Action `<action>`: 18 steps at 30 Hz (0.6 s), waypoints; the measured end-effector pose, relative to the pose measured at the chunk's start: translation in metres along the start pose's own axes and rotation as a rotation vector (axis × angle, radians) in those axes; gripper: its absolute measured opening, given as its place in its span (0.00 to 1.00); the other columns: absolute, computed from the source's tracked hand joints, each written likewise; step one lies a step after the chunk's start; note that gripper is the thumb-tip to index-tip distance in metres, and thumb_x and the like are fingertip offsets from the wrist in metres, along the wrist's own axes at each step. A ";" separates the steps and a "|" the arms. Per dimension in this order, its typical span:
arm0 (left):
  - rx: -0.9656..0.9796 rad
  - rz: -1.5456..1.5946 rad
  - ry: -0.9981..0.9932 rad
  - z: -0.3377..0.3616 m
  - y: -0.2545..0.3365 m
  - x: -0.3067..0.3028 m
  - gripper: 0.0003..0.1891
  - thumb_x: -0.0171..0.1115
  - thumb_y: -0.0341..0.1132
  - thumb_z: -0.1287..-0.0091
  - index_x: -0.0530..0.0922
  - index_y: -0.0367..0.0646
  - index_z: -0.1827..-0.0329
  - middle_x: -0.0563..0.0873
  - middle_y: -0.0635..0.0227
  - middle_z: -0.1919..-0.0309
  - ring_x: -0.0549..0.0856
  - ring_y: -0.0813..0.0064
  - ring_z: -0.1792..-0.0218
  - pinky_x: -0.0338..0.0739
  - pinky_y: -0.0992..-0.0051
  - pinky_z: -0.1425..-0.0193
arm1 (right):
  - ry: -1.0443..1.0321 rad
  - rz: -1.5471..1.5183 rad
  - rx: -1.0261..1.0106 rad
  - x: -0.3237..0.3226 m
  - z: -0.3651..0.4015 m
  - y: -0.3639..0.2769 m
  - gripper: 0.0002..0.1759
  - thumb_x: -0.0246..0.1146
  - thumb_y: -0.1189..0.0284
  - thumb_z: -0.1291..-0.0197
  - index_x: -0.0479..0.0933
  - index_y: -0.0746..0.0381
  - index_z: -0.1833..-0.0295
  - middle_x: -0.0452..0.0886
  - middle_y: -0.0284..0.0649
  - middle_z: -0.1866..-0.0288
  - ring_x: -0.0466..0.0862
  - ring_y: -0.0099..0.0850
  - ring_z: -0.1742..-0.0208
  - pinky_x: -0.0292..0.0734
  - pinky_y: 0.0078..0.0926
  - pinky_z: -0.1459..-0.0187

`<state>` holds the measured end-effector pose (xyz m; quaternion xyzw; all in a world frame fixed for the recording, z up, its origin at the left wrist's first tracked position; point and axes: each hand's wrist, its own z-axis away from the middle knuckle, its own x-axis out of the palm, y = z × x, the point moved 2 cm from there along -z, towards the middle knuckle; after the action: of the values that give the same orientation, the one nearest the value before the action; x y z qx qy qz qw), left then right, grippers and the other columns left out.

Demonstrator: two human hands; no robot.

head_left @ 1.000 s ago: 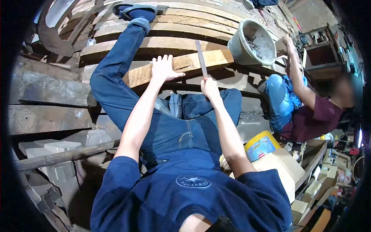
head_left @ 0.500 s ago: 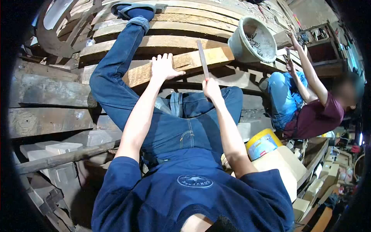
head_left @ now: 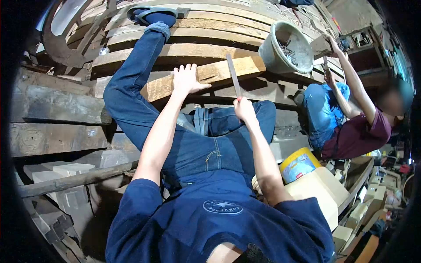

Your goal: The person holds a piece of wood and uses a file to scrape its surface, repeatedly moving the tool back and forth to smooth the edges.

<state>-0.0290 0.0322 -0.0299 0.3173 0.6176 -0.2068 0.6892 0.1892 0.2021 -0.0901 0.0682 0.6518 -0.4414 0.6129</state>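
The left hand (head_left: 186, 81) lies palm down with fingers spread on the wood block (head_left: 248, 65), seemingly to steady it, while the right hand (head_left: 244, 109) grips the blade (head_left: 233, 74) at its near end, letting it cross the block beside the bucket (head_left: 268, 53).

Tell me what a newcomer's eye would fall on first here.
Probably the long flat tool in the right hand, lying across the pale wooden block that the spread left hand presses on. Next, the grey bucket just beyond the block's right end, then the bright yellow tub beside the right forearm.
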 end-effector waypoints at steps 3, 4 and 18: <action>0.025 -0.047 0.145 0.002 -0.002 0.010 0.56 0.71 0.79 0.58 0.77 0.38 0.38 0.83 0.55 0.44 0.80 0.54 0.42 0.69 0.54 0.38 | 0.057 -0.033 -0.038 -0.002 -0.038 -0.019 0.21 0.59 0.60 0.30 0.79 0.71 0.54 0.85 0.67 0.58 0.86 0.62 0.51 0.81 0.55 0.47; 0.025 -0.048 0.134 0.003 -0.002 0.011 0.56 0.70 0.80 0.58 0.77 0.38 0.38 0.83 0.55 0.44 0.80 0.54 0.42 0.69 0.53 0.37 | 0.064 -0.030 -0.012 -0.003 -0.045 -0.024 0.22 0.58 0.60 0.30 0.79 0.72 0.54 0.85 0.67 0.57 0.85 0.63 0.51 0.81 0.55 0.47; 0.006 -0.066 0.017 -0.001 -0.002 0.009 0.60 0.65 0.82 0.55 0.73 0.39 0.30 0.80 0.55 0.38 0.77 0.55 0.37 0.67 0.51 0.33 | 0.046 0.003 0.125 -0.001 0.012 -0.002 0.19 0.59 0.59 0.31 0.81 0.66 0.51 0.86 0.63 0.55 0.87 0.61 0.51 0.83 0.55 0.47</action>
<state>-0.0299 0.0329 -0.0387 0.3006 0.6328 -0.2286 0.6760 0.1971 0.1934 -0.0868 0.1173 0.6368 -0.4784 0.5932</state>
